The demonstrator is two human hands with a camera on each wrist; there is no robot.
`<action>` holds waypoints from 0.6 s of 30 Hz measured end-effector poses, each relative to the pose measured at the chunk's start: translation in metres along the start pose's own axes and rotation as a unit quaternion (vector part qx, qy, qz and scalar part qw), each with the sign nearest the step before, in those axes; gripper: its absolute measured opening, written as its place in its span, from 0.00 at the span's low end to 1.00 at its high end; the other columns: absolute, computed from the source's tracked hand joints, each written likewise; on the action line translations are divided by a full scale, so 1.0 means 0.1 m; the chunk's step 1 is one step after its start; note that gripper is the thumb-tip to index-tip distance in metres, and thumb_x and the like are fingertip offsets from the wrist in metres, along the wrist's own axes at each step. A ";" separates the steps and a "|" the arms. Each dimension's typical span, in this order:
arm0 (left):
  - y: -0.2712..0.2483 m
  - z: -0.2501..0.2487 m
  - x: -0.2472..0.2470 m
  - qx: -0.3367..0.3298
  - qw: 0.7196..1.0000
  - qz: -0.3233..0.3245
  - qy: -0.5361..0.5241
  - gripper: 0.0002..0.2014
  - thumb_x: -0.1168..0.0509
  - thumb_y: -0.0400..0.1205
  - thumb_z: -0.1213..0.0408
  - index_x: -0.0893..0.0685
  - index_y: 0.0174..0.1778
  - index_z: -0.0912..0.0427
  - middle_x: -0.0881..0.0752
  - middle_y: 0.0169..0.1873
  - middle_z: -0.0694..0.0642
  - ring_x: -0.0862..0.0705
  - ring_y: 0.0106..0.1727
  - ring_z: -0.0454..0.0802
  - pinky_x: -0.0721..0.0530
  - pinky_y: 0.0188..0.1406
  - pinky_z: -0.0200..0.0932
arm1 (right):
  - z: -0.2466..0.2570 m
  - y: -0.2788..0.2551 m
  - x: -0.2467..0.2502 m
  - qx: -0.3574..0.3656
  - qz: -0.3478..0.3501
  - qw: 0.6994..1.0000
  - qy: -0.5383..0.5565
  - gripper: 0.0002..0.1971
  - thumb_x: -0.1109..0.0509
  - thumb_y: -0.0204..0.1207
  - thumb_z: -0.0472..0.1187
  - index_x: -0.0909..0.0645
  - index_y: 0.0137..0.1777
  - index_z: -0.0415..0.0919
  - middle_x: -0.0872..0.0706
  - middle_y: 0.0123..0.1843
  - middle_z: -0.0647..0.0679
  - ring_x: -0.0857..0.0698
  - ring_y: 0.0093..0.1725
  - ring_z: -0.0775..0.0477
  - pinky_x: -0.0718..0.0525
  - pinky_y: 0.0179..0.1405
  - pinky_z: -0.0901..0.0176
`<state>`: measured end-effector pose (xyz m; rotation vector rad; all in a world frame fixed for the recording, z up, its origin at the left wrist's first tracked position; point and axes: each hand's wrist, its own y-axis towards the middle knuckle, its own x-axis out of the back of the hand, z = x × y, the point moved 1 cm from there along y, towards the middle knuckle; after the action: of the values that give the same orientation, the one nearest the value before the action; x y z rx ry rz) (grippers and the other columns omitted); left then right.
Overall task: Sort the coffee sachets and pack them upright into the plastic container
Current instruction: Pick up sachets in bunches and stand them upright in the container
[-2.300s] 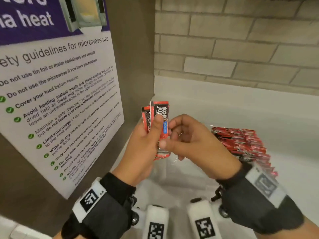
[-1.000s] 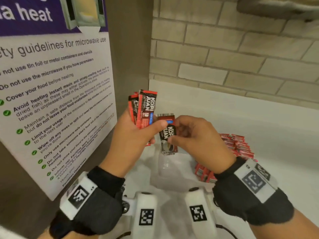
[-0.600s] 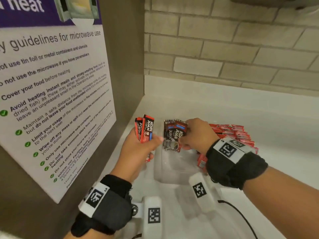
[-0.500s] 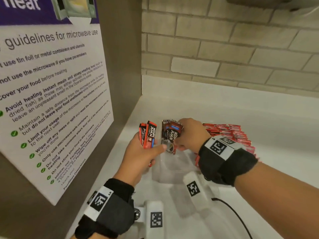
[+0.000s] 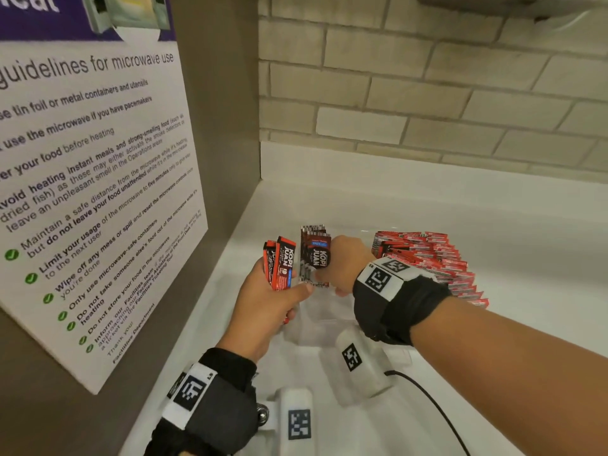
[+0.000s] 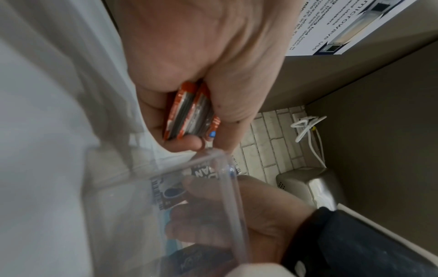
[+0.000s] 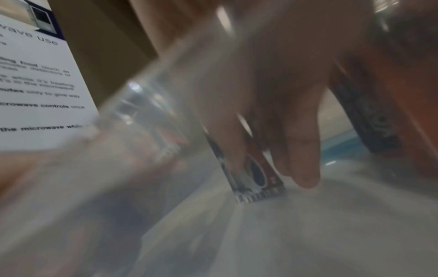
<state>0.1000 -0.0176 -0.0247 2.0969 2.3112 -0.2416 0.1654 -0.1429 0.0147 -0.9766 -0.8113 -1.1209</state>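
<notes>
While the left hand (image 5: 268, 302) clamps a few red foil coffee sachets (image 5: 281, 264) upright, the right hand (image 5: 343, 263) pinches dark brown sachets (image 5: 314, 255) just beside that grip. Their lower ends dip into the clear plastic container (image 6: 227, 196) on the white surface (image 5: 493, 258); a red sachet pile (image 5: 434, 258) lies beyond the right wrist.

Your left hand (image 5: 263, 304) and right hand (image 5: 345, 264) are bare. Each wrist wears a black fabric cuff (image 5: 399, 307) with a white band (image 5: 380, 279) printed with a square black-and-white marker. White camera blocks (image 5: 357, 363) below the wrists carry similar markers; a black cable (image 5: 427, 399) trails from the right one.
</notes>
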 end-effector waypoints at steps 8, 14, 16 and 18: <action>0.01 0.04 0.01 -0.003 1.000 -0.004 0.010 0.16 0.27 0.76 0.70 0.21 0.56 0.51 0.17 0.37 0.52 0.22 0.29 0.45 0.21 0.22 0.32 | -0.03 0.10 -0.10 -0.009 0.004 1.000 0.018 0.14 0.31 0.76 0.46 0.20 0.56 0.38 0.20 0.38 0.48 0.21 0.34 0.49 0.28 0.24 0.66; 0.06 0.06 0.03 -0.002 1.000 -0.005 0.016 0.15 0.26 0.75 0.69 0.20 0.55 0.53 0.19 0.35 0.55 0.23 0.28 0.46 0.23 0.23 0.35 | -0.03 0.14 -0.14 -0.011 0.011 0.998 0.053 0.08 0.32 0.77 0.47 0.25 0.49 0.43 0.24 0.32 0.51 0.24 0.27 0.54 0.24 0.26 0.64; 0.07 0.07 0.03 -0.001 1.000 -0.006 0.018 0.15 0.26 0.74 0.70 0.21 0.54 0.55 0.20 0.32 0.54 0.24 0.26 0.46 0.24 0.23 0.38 | -0.03 0.14 -0.14 -0.001 0.013 0.999 0.046 0.08 0.32 0.77 0.47 0.25 0.48 0.44 0.24 0.31 0.52 0.25 0.28 0.55 0.28 0.24 0.65; 0.08 0.08 0.03 -0.001 1.000 -0.006 0.021 0.15 0.26 0.74 0.69 0.21 0.54 0.55 0.20 0.31 0.54 0.24 0.26 0.46 0.24 0.24 0.39 | -0.03 0.15 -0.16 0.000 0.016 0.999 0.041 0.08 0.31 0.76 0.47 0.24 0.49 0.44 0.23 0.32 0.51 0.24 0.29 0.54 0.30 0.24 0.64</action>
<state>0.1068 -0.0149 -0.0341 2.1086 2.3463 -0.1961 0.1758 -0.1377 -0.0041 -0.9338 -0.7265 -1.1256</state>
